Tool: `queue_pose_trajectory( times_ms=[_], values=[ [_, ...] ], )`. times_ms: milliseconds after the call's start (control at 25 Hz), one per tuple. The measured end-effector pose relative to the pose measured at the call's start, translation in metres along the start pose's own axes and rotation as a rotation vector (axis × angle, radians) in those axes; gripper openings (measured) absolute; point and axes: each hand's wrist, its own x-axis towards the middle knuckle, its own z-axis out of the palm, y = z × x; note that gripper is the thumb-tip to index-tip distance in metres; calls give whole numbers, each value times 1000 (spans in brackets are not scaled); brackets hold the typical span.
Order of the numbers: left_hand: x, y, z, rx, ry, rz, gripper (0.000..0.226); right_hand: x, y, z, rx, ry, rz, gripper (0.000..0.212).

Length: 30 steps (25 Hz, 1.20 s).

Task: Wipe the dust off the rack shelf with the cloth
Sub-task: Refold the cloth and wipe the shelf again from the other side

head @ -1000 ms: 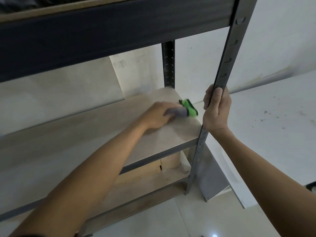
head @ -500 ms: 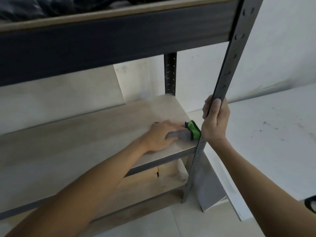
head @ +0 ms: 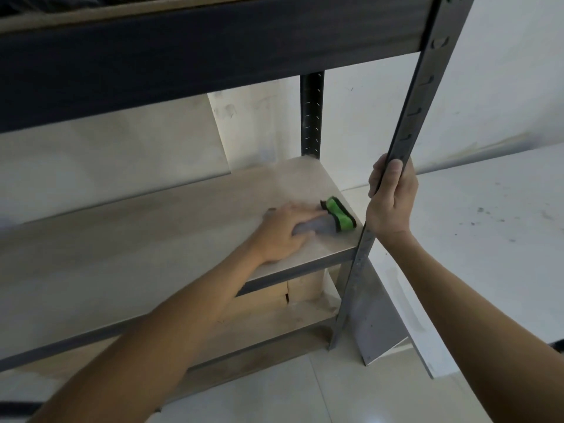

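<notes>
Left hand point(head: 285, 232) pressing the cloth point(head: 331, 221) flat on the shelf point(head: 171, 227), fingers down on it, now a bit further back from the front post point(head: 406, 138) than half a second ago. Right hand point(head: 390, 199) still wrapped tight round the post. Corner by the post probably wiped; rest of shelf left.

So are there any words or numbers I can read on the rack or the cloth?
None: no words, labels or numbers show.
The cloth under the left hand is plain grey with green trim.
The rack post gripped by the right hand shows only slots.
</notes>
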Motion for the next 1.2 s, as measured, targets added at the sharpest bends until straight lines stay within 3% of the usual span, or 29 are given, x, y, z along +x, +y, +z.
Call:
queue_pose_trajectory(
  times_ms=[200,320,440,600,720,920,1040,1200],
  values=[
    [-62,53,12,-108,-95,44,53,1,-9,-2,6,-37,10,76],
    [-31,44,-26,-172,129,-34,48,3,-6,-3,-5,-41,5,75],
    [15,-2,-64,-43,342,-168,47,3,-3,-2,-10,-39,26,63],
    [3,-34,-26,135,164,-275,50,1,-4,0,-3,-22,49,51],
    [-28,-3,-5,113,143,-177,52,1,-5,0,8,-19,49,53],
    [-86,68,19,-11,-83,3,55,2,-6,-2,9,-33,34,66],
    [-60,61,-14,-10,40,-41,48,2,-5,-1,15,-56,34,59],
    [-8,0,-42,71,202,-199,47,2,-3,-1,-2,-59,51,46]
  ],
)
